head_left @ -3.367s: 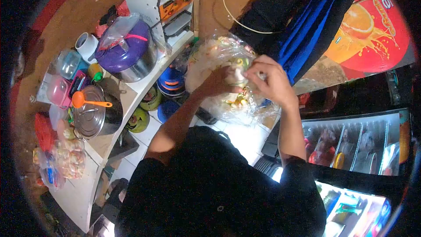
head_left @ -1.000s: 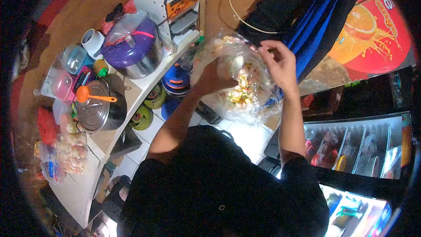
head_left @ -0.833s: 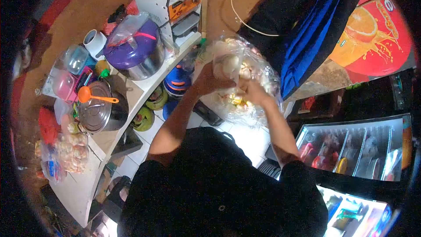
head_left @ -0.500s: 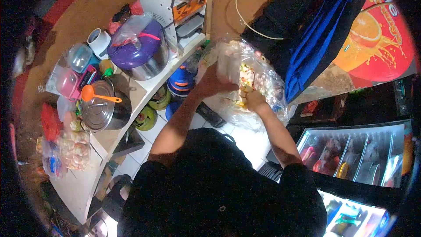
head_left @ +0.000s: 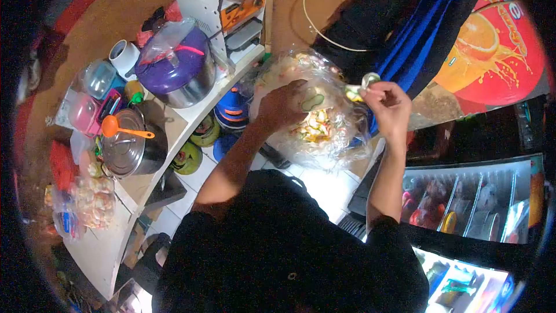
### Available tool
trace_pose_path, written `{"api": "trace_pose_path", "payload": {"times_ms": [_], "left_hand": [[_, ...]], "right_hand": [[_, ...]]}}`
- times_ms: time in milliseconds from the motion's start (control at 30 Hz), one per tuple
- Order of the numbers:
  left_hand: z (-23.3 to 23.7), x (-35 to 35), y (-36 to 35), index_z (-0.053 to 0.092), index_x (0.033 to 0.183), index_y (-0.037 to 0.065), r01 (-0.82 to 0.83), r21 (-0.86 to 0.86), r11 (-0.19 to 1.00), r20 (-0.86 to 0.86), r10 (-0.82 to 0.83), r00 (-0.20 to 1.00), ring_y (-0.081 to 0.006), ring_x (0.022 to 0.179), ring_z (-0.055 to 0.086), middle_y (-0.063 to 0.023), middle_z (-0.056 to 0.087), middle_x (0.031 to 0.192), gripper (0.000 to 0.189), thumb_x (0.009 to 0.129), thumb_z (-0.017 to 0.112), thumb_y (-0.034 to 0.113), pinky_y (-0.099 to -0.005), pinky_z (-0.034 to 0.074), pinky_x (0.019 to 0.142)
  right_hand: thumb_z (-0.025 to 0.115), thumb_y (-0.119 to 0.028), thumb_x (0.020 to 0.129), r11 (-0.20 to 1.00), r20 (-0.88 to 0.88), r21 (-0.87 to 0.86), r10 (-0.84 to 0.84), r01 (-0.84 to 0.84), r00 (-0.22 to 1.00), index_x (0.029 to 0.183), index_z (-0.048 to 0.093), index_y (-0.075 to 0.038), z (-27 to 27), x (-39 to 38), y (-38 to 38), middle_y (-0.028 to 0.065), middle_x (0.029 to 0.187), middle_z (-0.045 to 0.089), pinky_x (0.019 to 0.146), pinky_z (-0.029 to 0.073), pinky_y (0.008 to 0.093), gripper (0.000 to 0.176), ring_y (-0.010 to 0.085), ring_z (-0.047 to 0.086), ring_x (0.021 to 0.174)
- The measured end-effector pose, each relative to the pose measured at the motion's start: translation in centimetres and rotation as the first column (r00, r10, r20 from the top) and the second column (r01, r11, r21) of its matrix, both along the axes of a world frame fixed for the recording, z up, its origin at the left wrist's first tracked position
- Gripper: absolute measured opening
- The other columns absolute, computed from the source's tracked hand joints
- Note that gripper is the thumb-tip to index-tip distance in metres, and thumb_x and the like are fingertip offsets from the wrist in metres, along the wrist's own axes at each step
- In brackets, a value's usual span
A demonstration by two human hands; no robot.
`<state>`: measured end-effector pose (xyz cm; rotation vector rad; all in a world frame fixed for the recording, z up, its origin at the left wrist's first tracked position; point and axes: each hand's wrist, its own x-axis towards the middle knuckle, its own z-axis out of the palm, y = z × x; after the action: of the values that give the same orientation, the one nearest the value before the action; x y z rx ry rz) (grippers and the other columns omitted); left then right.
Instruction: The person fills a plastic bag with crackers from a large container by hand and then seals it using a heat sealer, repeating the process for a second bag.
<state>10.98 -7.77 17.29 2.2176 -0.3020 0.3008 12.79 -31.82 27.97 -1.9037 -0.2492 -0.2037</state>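
A large clear plastic bag (head_left: 341, 153) full of small, mostly pale packets lies in front of my body. My left hand (head_left: 281, 107) is closed on a clear container (head_left: 315, 99) with a green mark, held over the bag. Colourful small packets (head_left: 313, 127) show just below the container. My right hand (head_left: 389, 101) is raised at the bag's right side, its fingertips pinched on a small packet (head_left: 354, 91) with green and white on it.
On the left counter stand a purple-lidded pot (head_left: 174, 69), a steel pot (head_left: 124, 153) with an orange spoon (head_left: 124, 130), plastic tubs and a bag of packets (head_left: 95, 200). Blue cloth (head_left: 405, 40) hangs at the upper right. A lit display case (head_left: 469, 197) stands at the right.
My right hand has come up out of the bag and moved right, with a small packet in its fingers. My left hand and the container have shifted slightly.
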Motion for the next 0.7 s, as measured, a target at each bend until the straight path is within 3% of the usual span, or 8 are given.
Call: {"api": "trace_pose_path", "payload": {"times_ms": [67, 100, 233, 333, 433, 500, 600, 700], "left_hand": [[0.4, 0.1, -1.0, 0.052, 0.127, 0.011, 0.015, -0.001, 1.0, -0.067, -0.015, 0.998, -0.0319, 0.102, 0.063, -0.016, 0.064, 0.115, 0.07, 0.064, 0.076, 0.031, -0.0407, 0.05, 0.089], [0.6, 0.3, -1.5, 0.052, 0.127, 0.011, 0.022, 0.001, 1.0, -0.135, -0.022, 0.991, -0.0323, 0.102, 0.063, -0.0157, 0.064, 0.114, 0.069, 0.065, 0.076, 0.031, -0.0412, 0.051, 0.088], [-0.9, 0.8, -2.7, 0.052, 0.127, 0.012, 0.048, -0.064, 0.997, -0.121, -0.056, 0.991, -0.0331, 0.103, 0.063, -0.0154, 0.064, 0.114, 0.07, 0.064, 0.077, 0.032, -0.0418, 0.05, 0.089], [-1.6, 0.8, -2.6, 0.052, 0.127, 0.011, 0.06, -0.123, 0.991, 0.011, -0.059, 0.998, -0.0336, 0.105, 0.063, -0.0169, 0.063, 0.115, 0.073, 0.063, 0.079, 0.033, -0.0425, 0.05, 0.09], [-0.9, 0.4, -1.5, 0.05, 0.13, 0.008, 0.083, -0.195, 0.977, -0.007, -0.086, 0.996, -0.0335, 0.106, 0.062, -0.0197, 0.062, 0.117, 0.081, 0.061, 0.082, 0.036, -0.0409, 0.049, 0.093], [-1.5, 0.6, -0.9, 0.047, 0.132, 0.005, 0.046, -0.233, 0.971, -0.156, -0.084, 0.984, -0.0341, 0.114, 0.056, -0.0188, 0.058, 0.123, 0.097, 0.054, 0.088, 0.046, -0.0411, 0.045, 0.099], [-2.4, 0.8, -0.6, 0.046, 0.131, 0.001, -0.017, -0.265, 0.964, -0.207, -0.04, 0.977, -0.034, 0.115, 0.056, -0.021, 0.058, 0.123, 0.101, 0.053, 0.089, 0.047, -0.0413, 0.044, 0.1], [-2.2, 0.9, 0.0, 0.043, 0.133, -0.007, 0.02, -0.246, 0.969, -0.191, -0.069, 0.979, -0.0349, 0.118, 0.055, -0.0249, 0.056, 0.127, 0.108, 0.052, 0.088, 0.048, -0.0395, 0.044, 0.1]], "right_hand": [[0.08, -0.006, 0.074, 0.999, 0.12, 0.036, -0.041, 0.037, 0.992, 0.086, 0.066, -0.002, 1.1, -0.7, 1.2, 0.0027, 0.082, 0.067, 0.065, 0.048, 0.0224, 0.019, 0.0079, 0.059, 0.071], [0.081, -0.007, 0.074, 0.995, 0.224, -0.072, -0.045, 0.062, 0.974, 0.087, 0.066, 0.0, 1.1, -0.9, 1.7, 0.0049, 0.084, 0.068, 0.068, 0.049, 0.0234, 0.021, 0.0099, 0.061, 0.073], [0.078, -0.011, 0.076, 0.96, 0.268, -0.267, 0.153, -0.08, 0.951, 0.09, 0.068, 0.0, 0.3, -1.6, 3.1, 0.0098, 0.089, 0.069, 0.073, 0.05, 0.027, 0.021, 0.0144, 0.063, 0.081], [0.072, -0.009, 0.082, 0.996, 0.304, -0.074, 0.074, -0.054, 0.95, 0.091, 0.068, 0.001, 0.2, -1.6, 3.3, 0.0106, 0.091, 0.069, 0.074, 0.049, 0.0268, 0.014, 0.0138, 0.062, 0.082], [0.071, -0.009, 0.083, 0.996, 0.243, 0.081, -0.061, 0.042, 0.968, 0.091, 0.068, 0.002, 0.8, -1.6, 2.4, 0.01, 0.09, 0.069, 0.073, 0.049, 0.0252, 0.013, 0.0117, 0.062, 0.081], [0.072, -0.012, 0.083, 0.997, 0.189, 0.062, -0.053, 0.042, 0.981, 0.093, 0.068, 0.002, 0.5, -1.4, 1.5, 0.0094, 0.086, 0.069, 0.07, 0.049, 0.0237, 0.017, 0.0095, 0.061, 0.076], [0.074, -0.015, 0.08, 0.885, -0.066, -0.454, 0.078, -0.1, 0.995, 0.093, 0.071, 0.0, 0.1, -1.6, 0.6, 0.0094, 0.081, 0.07, 0.059, 0.048, 0.0265, 0.02, 0.0113, 0.059, 0.061], [0.074, -0.015, 0.079, 0.866, -0.094, -0.484, 0.092, -0.126, 0.991, 0.091, 0.072, -0.003, -0.1, -1.6, 0.9, 0.0104, 0.084, 0.07, 0.058, 0.047, 0.0275, 0.017, 0.0134, 0.058, 0.06]]}}
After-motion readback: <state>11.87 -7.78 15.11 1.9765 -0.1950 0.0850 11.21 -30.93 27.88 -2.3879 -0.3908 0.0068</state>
